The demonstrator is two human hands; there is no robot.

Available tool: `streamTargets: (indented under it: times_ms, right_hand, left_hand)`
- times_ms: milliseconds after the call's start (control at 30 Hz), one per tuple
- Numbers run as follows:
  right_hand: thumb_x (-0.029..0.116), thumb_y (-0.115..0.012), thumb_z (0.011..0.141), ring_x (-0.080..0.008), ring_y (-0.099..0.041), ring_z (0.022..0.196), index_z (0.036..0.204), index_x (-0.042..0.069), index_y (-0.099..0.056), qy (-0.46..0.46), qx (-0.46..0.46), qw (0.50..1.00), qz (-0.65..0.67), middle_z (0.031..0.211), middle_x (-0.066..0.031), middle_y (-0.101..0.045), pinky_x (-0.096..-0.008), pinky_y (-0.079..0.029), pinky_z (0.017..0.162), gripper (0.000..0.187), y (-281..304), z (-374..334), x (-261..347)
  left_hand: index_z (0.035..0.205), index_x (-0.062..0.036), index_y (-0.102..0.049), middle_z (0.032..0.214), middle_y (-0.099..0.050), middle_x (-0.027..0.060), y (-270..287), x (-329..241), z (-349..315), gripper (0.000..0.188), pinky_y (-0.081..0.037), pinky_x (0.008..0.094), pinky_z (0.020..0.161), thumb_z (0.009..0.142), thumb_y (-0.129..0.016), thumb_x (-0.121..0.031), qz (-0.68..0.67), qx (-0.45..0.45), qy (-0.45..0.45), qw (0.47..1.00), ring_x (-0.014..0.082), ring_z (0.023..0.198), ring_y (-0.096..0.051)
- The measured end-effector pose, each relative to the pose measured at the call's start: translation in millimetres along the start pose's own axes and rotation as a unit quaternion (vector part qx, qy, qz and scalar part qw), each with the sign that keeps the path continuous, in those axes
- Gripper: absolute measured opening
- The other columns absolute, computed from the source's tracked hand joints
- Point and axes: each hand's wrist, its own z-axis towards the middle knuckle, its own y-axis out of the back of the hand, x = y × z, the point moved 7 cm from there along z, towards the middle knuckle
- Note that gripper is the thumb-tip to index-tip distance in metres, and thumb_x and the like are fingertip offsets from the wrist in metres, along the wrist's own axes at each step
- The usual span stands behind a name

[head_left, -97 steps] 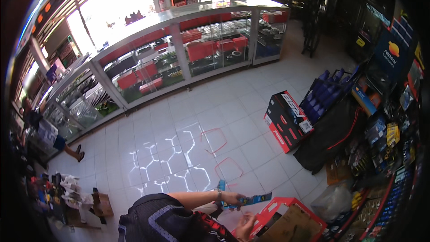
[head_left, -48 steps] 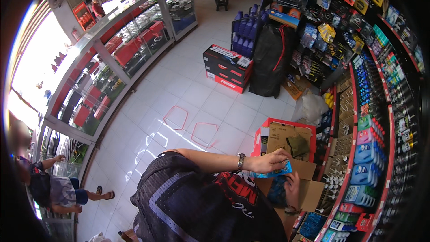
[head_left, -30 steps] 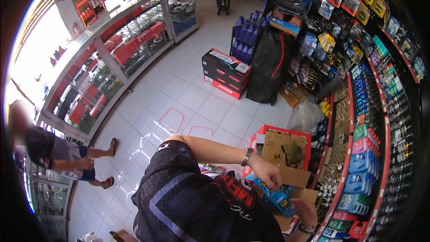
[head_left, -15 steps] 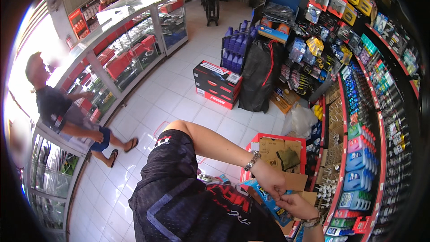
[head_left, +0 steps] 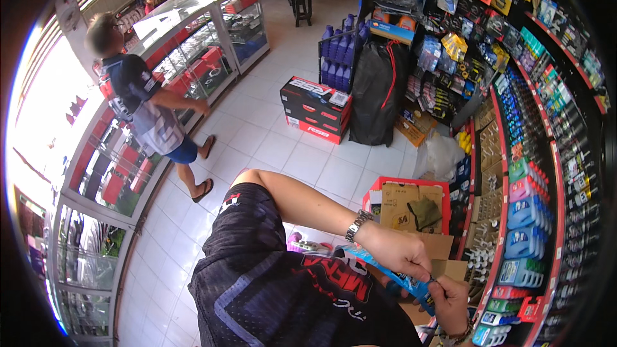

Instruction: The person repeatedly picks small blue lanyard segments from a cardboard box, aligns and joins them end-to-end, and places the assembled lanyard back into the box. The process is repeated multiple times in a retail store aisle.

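My left hand [head_left: 400,254], with a metal watch [head_left: 358,225] at its wrist, is closed with its fingertips in a pinch. My right hand [head_left: 450,303], with a bracelet on the wrist, pinches right beside it. Their fingertips meet at the top edge of a blue plastic packet [head_left: 411,284], which hangs partly behind my left hand and against my shirt. What exactly lies between the fingertips is too small to make out. Below and behind my hands stands an opened cardboard box [head_left: 438,247], its inside mostly hidden.
A red-edged carton [head_left: 375,200] with brown cardboard and a dark green cloth-like piece [head_left: 424,214] stands just beyond. Shelves of bottles [head_left: 524,213] line the right. Stacked boxes [head_left: 315,112] and a black bag [head_left: 378,99] stand ahead. A person [head_left: 144,103] walks along the glass display counter [head_left: 186,58].
My hands have shifted slightly right in the view, still pinched together at the blue packet. The other person has walked forward along the counter. My view has turned a little.
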Motion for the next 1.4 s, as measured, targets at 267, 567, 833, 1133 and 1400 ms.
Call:
streamTargets:
  times_ms: [267, 567, 833, 1133, 1400]
  right_hand:
    - [0.027, -0.048, 0.099, -0.0130, -0.055, 0.047, 0.096, 0.002, -0.055, -0.009, -0.393, 0.913, 0.109, 0.064, -0.0062, -0.057, -0.0241, -0.044, 0.043, 0.026, 82, -56, -49]
    - [0.025, -0.059, 0.093, -0.0141, -0.060, 0.065, 0.119, 0.005, -0.057, -0.071, -0.491, 0.845, -0.199, 0.075, -0.0079, -0.065, -0.0304, -0.051, 0.063, 0.033, 105, -94, -235]
    - [0.039, -0.070, 0.083, -0.0243, -0.061, 0.103, 0.134, 0.003, -0.044, 0.029, -0.208, 0.977, 0.034, 0.122, -0.0165, -0.057, -0.0370, -0.051, 0.084, 0.068, 14, -20, -189]
    - [0.018, -0.057, 0.094, -0.0122, -0.064, 0.090, 0.118, 0.002, -0.059, -0.026, -0.191, 0.948, 0.254, 0.105, -0.0052, -0.064, -0.0225, -0.057, 0.062, 0.028, 5, 11, -157]
    - [0.028, -0.059, 0.095, -0.0115, -0.058, 0.090, 0.118, -0.001, -0.057, -0.087, 0.171, 0.980, 0.060, 0.100, -0.0058, -0.063, -0.0279, -0.050, 0.077, 0.038, -4, 7, -134]
  left_hand:
    - [0.099, 0.0020, -0.058, 0.086, -0.069, 0.0114, 60, 3, -33, 0.030, -0.057, 0.0247, 0.053, 0.101, -0.042, -0.024, -0.104, -0.235, -0.004, 0.966, 0.0138, 0.073, -0.068]
    - [0.099, 0.0047, -0.057, 0.123, -0.051, 0.0191, 34, 75, 12, 0.042, -0.054, 0.0449, 0.086, 0.101, -0.040, -0.033, -0.159, -0.238, -0.044, 0.957, 0.0247, 0.102, -0.060]
    - [0.100, -0.0023, -0.066, 0.146, -0.036, 0.0125, 20, 125, 51, 0.026, -0.030, 0.0411, 0.108, 0.099, -0.047, -0.019, -0.049, -0.211, -0.051, 0.975, 0.0290, 0.133, -0.035]
    - [0.126, -0.0021, -0.053, 0.123, -0.054, 0.0100, 15, 172, 50, 0.035, -0.041, 0.0287, 0.093, 0.098, -0.050, -0.025, -0.092, -0.078, 0.075, 0.990, 0.0153, 0.112, -0.051]
    - [0.093, 0.0030, -0.060, 0.068, -0.055, 0.0099, 3, 108, 40, 0.029, -0.044, 0.0330, 0.062, 0.097, -0.050, -0.024, 0.132, 0.133, 0.041, 0.982, 0.0114, 0.064, -0.050]
